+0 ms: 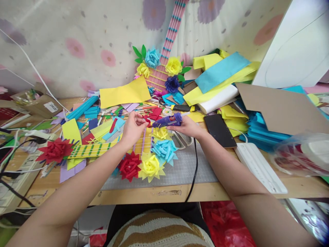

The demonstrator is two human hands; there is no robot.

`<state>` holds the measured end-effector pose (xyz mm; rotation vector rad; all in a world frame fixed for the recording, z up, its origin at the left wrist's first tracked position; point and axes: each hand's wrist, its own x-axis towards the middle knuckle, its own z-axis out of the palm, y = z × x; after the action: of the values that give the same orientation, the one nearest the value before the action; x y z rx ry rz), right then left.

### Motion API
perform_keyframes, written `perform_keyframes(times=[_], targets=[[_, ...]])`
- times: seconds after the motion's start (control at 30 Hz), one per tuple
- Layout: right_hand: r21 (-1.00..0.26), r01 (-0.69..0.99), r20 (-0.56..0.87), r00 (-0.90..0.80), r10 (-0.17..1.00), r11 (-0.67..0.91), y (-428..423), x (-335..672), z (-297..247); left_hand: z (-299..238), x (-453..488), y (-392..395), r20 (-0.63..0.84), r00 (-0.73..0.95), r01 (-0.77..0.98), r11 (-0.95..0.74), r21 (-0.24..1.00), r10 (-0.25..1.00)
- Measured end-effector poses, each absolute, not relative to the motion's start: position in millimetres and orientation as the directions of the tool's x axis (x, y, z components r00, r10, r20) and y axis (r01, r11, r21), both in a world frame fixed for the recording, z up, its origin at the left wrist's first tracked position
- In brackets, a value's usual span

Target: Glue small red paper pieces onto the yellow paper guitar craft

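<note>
My right hand point(189, 127) grips a purple hot glue gun point(168, 120) whose nozzle points left, with its black cord point(195, 171) hanging over the table edge. Pinched in the fingertips of my left hand point(134, 127) is a small red paper piece point(148, 122), close to the nozzle. Below both hands lies a paper guitar with a yellow neck point(94, 150). Around its body sit a red paper flower point(130, 166), a yellow flower point(151, 166) and a light blue flower point(164, 151). Another red flower point(56, 150) is at the neck's far left end. My forearms hide part of the guitar.
Scissors point(182, 140) lie right of the flowers on a grey cutting mat point(190, 168). A black phone point(219, 130) and a white power strip point(260, 167) are farther right. Behind stands a pink paper guitar point(168, 44), among crepe paper point(222, 72) and scraps. Cables point(15, 187) run at left.
</note>
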<state>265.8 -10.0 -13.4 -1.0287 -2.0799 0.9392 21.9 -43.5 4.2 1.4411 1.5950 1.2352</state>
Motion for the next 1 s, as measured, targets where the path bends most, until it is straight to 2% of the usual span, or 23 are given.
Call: perform_keyframes(times=[0.6, 1.0], targets=[[-0.781, 0.438, 0.237, -0.451, 0.860, 0.445, -9, 267, -13, 17, 28, -49, 0.016, -0.196, 0.279, 0.040, 0.959, 0.980], [-0.828, 0.368, 0.247, -0.437, 0.865, 0.423, -8, 269, -9, 18, 28, -51, -0.015, -0.195, 0.246, 0.064, 0.967, 0.981]])
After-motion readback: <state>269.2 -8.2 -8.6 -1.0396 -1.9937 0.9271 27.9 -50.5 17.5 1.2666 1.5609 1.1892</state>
